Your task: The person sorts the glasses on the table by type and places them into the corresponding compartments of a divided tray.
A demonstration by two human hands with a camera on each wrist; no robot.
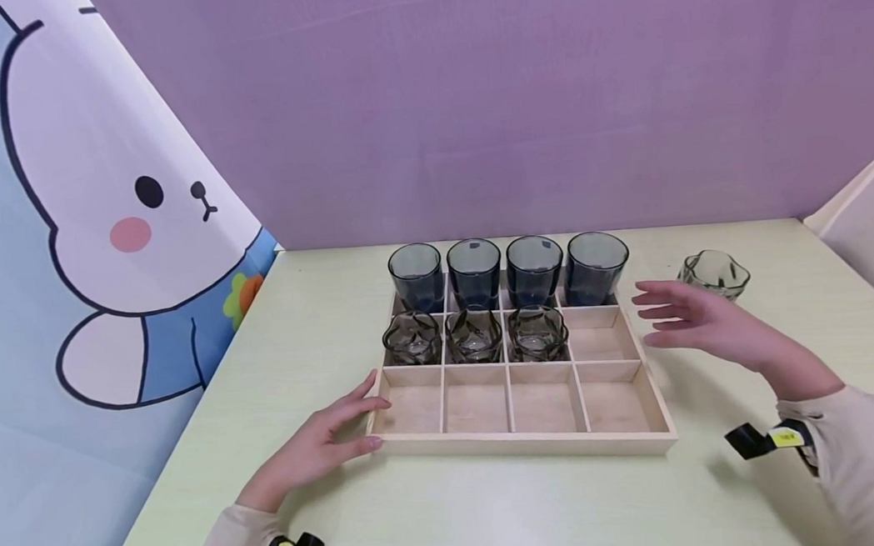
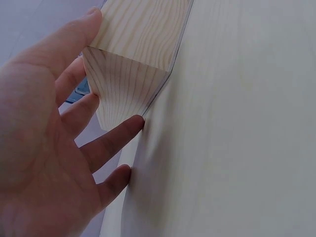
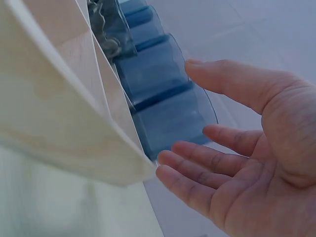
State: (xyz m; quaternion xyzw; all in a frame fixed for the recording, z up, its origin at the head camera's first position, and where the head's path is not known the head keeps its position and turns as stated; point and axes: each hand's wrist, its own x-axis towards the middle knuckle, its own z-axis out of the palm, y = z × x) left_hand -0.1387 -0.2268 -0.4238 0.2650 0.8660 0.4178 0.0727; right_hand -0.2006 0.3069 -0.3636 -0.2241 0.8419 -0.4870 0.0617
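A light wooden divided tray (image 1: 526, 443) lies on the table. My left hand (image 1: 319, 439) rests at its front left corner, thumb by the front wall and fingers spread along the left side; the left wrist view shows the fingers (image 2: 116, 138) against the wood. Beyond the tray's right side my right hand (image 1: 699, 324) hovers with loosely extended fingers and holds nothing. Just behind it stands a wavy-rimmed clear greenish glass (image 1: 715, 273) on the table. Three similar wavy glasses (image 1: 474, 337) fill the middle row from the left, its rightmost compartment being bare.
Several tall blue-grey glasses (image 1: 475, 275) stand upright along the tray's back row. The front row's compartments hold nothing. A purple backdrop (image 1: 509, 101) rises behind the pale table (image 1: 320, 330), and a cartoon-print cloth (image 1: 101, 310) hangs at the left.
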